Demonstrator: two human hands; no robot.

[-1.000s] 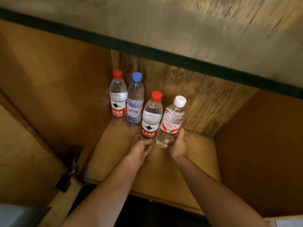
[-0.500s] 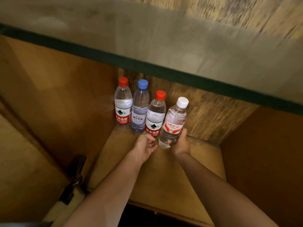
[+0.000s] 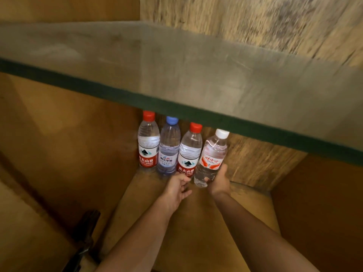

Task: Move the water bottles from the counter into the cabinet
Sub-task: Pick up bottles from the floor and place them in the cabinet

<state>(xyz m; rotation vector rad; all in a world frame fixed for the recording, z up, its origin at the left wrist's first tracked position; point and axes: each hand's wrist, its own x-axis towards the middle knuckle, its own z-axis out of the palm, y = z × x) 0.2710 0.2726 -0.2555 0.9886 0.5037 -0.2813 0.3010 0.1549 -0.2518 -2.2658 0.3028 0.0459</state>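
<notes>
Several water bottles stand in a row at the back left of the cabinet floor [image 3: 196, 232]: a red-capped bottle [image 3: 148, 146], a blue-capped bottle [image 3: 169, 150], a second red-capped bottle [image 3: 189, 152] and a white-capped bottle [image 3: 211, 160]. The white-capped one leans to the right, and my right hand [image 3: 219, 182] grips its lower part. Just in front of the second red-capped bottle is my left hand [image 3: 176, 188], fingers loosely curled and holding nothing; whether it touches the bottle's base is unclear.
A glass shelf [image 3: 176, 75] with a dark green front edge spans the cabinet above the bottles and hides part of their caps. Wooden walls close in left and right. A dark door hinge [image 3: 86, 232] sits at lower left. Bare floor lies right of the bottles.
The second red-capped bottle has been pushed back into the row, and my left hand has let go of it. My right hand moved the white-capped bottle further back. The view has tilted upward.
</notes>
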